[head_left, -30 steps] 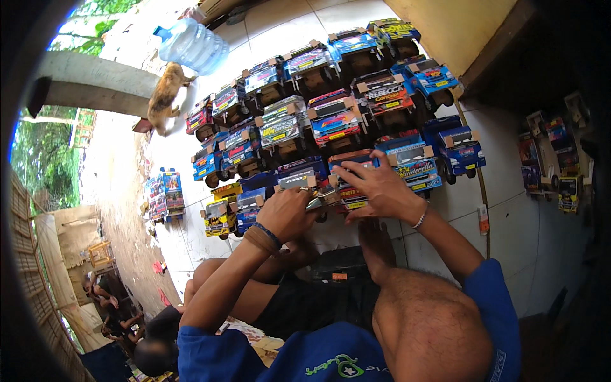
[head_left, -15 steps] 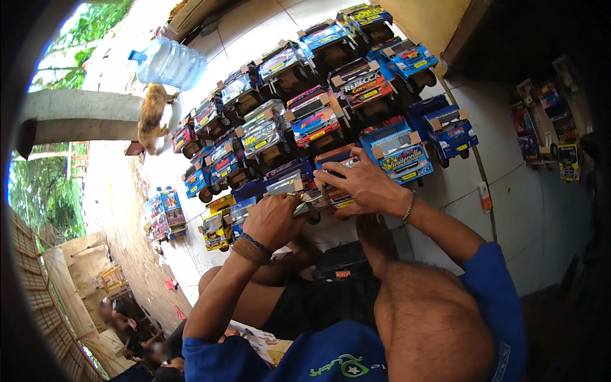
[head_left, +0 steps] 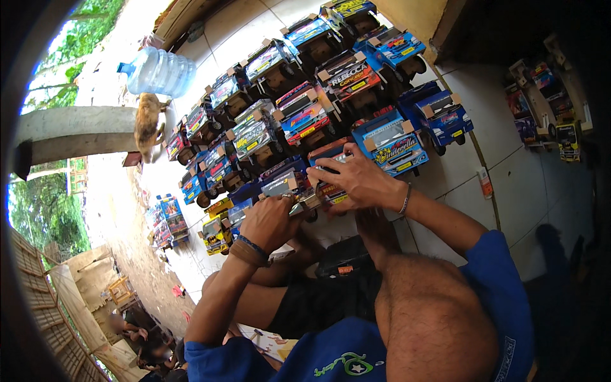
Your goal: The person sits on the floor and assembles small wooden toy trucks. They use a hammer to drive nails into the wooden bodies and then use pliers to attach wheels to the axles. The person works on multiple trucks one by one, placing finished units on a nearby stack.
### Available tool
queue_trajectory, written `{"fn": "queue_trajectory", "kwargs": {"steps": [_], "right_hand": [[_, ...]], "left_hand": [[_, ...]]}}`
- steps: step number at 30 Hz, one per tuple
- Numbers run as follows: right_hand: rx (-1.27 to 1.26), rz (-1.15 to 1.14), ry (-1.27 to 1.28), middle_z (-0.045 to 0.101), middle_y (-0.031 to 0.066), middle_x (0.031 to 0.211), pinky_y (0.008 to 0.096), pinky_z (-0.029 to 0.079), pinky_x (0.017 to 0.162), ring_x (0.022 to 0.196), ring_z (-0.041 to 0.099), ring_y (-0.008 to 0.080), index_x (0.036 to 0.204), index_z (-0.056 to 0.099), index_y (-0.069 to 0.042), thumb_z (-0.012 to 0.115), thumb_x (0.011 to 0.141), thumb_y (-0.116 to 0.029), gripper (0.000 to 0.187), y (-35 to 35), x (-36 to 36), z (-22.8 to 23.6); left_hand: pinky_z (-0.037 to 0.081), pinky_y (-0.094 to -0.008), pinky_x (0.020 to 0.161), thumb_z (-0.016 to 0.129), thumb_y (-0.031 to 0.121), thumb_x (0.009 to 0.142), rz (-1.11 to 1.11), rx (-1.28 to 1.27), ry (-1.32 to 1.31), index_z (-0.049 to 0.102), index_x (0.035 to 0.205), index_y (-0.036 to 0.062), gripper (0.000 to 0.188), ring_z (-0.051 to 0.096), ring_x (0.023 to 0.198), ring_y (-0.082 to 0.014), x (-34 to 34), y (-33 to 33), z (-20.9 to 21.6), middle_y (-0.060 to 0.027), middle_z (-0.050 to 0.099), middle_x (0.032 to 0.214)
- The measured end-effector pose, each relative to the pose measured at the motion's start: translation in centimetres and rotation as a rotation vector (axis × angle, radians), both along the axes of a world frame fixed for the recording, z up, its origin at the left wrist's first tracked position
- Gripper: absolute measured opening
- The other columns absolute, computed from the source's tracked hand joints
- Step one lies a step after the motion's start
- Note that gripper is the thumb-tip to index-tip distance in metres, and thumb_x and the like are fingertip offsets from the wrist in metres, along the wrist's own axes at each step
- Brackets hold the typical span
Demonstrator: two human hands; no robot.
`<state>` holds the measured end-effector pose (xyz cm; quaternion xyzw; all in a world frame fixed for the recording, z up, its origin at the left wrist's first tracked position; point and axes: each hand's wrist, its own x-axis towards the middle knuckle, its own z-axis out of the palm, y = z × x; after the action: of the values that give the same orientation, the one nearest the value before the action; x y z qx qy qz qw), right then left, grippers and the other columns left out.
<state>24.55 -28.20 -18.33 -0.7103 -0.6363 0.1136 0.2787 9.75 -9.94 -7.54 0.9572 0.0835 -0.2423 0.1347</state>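
Rows of toy trucks with printed card bodies and black wheels stand on the tiled floor before me. My left hand (head_left: pixel 270 223) is closed at the front of a grey toy truck (head_left: pixel 280 183), and its fingertips are partly hidden. Beside it, my right hand (head_left: pixel 363 178) grips the front of a red-orange toy truck (head_left: pixel 330 153), thumb below and fingers over the windscreen. Right of that hand stands a light blue toy truck (head_left: pixel 391 143), with a dark blue one (head_left: pixel 442 118) farther right. A yellow toy truck (head_left: pixel 217 237) sits left of my left hand.
A clear blue water jug (head_left: pixel 162 71) lies on its side at the far left, near a brown cat (head_left: pixel 148 124). More toy trucks (head_left: pixel 167 219) stand apart at left and others (head_left: pixel 554 108) at right. An orange-and-white lighter (head_left: pixel 485 183) lies on the tiles. People (head_left: pixel 143 340) sit at lower left.
The view has shifted slightly, so the far trucks and jug appear a little farther left. Both hands keep their places on the two trucks.
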Motion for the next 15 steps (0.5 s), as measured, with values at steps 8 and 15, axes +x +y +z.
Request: {"fn": "queue_trajectory", "kwargs": {"steps": [8,15], "right_hand": [[0.102,0.008,0.049,0.055,0.0123,0.136,0.049,0.032,0.103,0.122,0.054,0.0278,0.14,0.052,-0.01,0.078,0.071,-0.058,0.088,0.1,0.0,-0.5],[0.093,0.005,0.095,0.057,0.0134,0.136,0.0478,0.031,0.103,0.123,0.054,0.0256,0.139,0.053,-0.012,0.077,0.073,-0.058,0.084,-0.1,-0.3,-0.5]], "left_hand": [[0.053,-0.0495,0.069,0.065,0.043,0.091,-0.016,0.03,0.121,0.07,0.094,-0.0033,0.047,0.067,0.073,-0.0421,0.8,0.2,-0.3,-0.0265,0.067,0.075],[0.054,-0.0483,0.064,0.065,0.051,0.089,-0.008,0.083,0.072,0.071,0.08,-0.0021,0.054,0.068,0.068,-0.0401,0.9,-0.2,-0.5,-0.0244,0.067,0.07]]}}
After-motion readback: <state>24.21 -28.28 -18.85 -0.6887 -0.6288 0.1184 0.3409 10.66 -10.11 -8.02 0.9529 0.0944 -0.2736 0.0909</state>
